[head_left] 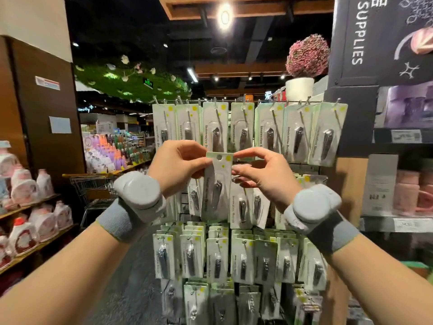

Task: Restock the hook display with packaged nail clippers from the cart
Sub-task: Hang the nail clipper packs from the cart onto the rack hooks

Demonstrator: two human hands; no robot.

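Both hands were raised in front of the hook display point(248, 106), a wire rack hung with rows of pale green carded nail clipper packs. The left hand point(178, 165) pinched the upper left edge of one pale green card with a steel nail clipper under a clear blister point(216, 188), thumb at the top corner. The right hand point(262, 174) pinched its upper right corner between thumb and forefinger. The pack hung upright between them, its punched hole uppermost, in front of the second row. A wire shopping cart point(93, 191) stood behind the left wrist, whose grey wristband point(121, 221) carried a round grey device.
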